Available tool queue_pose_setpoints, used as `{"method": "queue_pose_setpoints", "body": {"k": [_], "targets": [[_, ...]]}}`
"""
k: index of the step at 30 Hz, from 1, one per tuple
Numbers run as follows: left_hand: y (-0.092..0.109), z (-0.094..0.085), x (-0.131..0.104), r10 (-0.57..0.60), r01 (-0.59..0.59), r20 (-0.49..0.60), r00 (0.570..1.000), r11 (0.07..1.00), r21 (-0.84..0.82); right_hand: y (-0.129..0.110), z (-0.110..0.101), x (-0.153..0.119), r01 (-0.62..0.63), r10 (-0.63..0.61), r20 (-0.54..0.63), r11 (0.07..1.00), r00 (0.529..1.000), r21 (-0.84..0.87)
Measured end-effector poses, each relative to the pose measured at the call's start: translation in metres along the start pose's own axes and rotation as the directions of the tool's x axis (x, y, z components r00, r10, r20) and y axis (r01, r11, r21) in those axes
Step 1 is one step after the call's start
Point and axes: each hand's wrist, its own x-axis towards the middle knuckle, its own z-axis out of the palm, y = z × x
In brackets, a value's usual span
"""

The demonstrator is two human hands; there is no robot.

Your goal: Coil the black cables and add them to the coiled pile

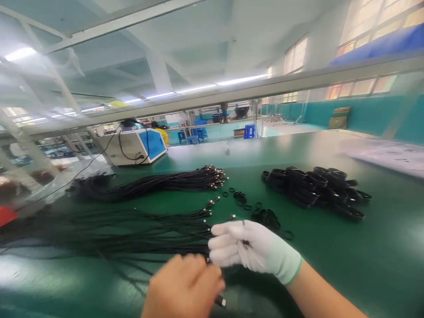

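Observation:
My bare left hand, blurred, is closed on a black cable whose metal-tipped connector pokes out below the fingers. Just to its right is my right hand in a white glove, with its fingers curled in. A small dark piece shows between the gloved fingers, too little to name. Loose black cables stretch left across the green table, their connectors towards the hands. Behind the glove are a small heap of black bands and several scattered black rings.
A thick bundle of black cables lies farther back. Coiled black cables are piled at the right. A white and blue machine stands at the back left, and plastic sheeting lies far right. A metal rail crosses above the table.

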Motion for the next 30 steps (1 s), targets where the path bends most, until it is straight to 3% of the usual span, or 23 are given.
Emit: {"method": "queue_pose_setpoints", "body": {"k": [3,6,12,16,19,21,24,26,27,30], "targets": [[-0.023,-0.021,0.03,-0.108,0.147,0.192,0.975,0.968,-0.203,0.015,0.005,-0.004,-0.168,0.178,0.153,0.983,0.972,-0.077],[-0.035,-0.022,0.047,-0.177,0.324,0.377,0.909,0.87,-0.372,0.023,0.01,-0.007,-0.221,0.231,0.211,0.973,0.95,-0.071],[-0.038,0.009,0.05,-0.207,0.474,0.471,0.858,0.673,-0.568,0.037,0.012,-0.002,-0.273,0.265,0.204,0.962,0.942,0.01],[-0.041,0.044,0.03,-0.246,0.529,0.48,0.842,0.555,-0.643,0.025,0.017,0.0,-0.117,0.095,0.137,0.98,0.986,0.163],[-0.031,0.068,-0.002,-0.359,0.558,0.446,0.82,0.676,-0.481,0.008,0.018,0.001,0.059,-0.076,0.065,0.97,0.995,0.237],[-0.017,0.075,-0.023,-0.345,0.47,0.387,0.855,0.83,-0.299,0.002,0.016,0.001,0.155,-0.155,-0.019,0.965,0.988,0.211],[0.0,0.06,-0.03,-0.108,0.135,0.226,0.968,0.985,-0.107,0.006,0.012,0.001,0.179,-0.17,-0.1,0.98,0.98,0.086],[0.002,0.034,-0.015,0.028,-0.02,0.125,0.992,0.997,-0.07,0.017,0.012,0.0,0.086,-0.085,-0.03,0.996,0.996,0.024],[-0.002,0.02,-0.003,0.042,-0.031,0.109,0.993,0.994,-0.106,0.022,0.012,-0.001,0.014,-0.015,0.031,1.0,0.999,0.004],[-0.019,-0.014,0.031,-0.021,0.096,0.276,0.961,0.96,-0.263,0.038,0.011,-0.003,-0.194,0.195,0.18,0.981,0.964,-0.028]]}}
